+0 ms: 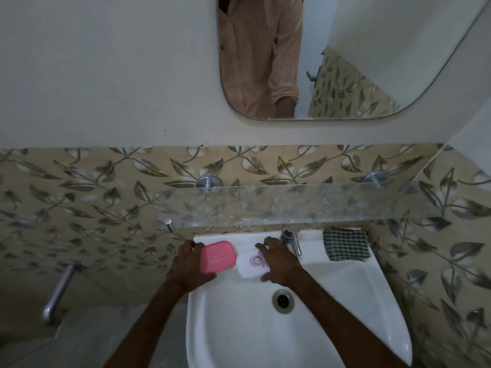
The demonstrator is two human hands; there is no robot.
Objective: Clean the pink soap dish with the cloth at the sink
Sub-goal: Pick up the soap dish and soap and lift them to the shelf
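Observation:
The pink soap dish [218, 256] is at the back left rim of the white sink [332, 328], and my left hand [190, 266] grips it by its left edge with fingers above and thumb below. Beside it on the right is a white piece [249, 265] with a purple printed mark, which my right hand [279, 261] holds from the right side with curled fingers. A green-and-white checked cloth [346, 245] lies folded on the back right corner of the sink, apart from both hands.
A chrome tap [291, 239] stands at the back rim between my right hand and the cloth. A glass shelf [305, 201] juts out above the sink. The drain [283, 300] sits in the basin. A metal pipe [59, 290] runs along the wall at the left. A mirror [345, 49] hangs above.

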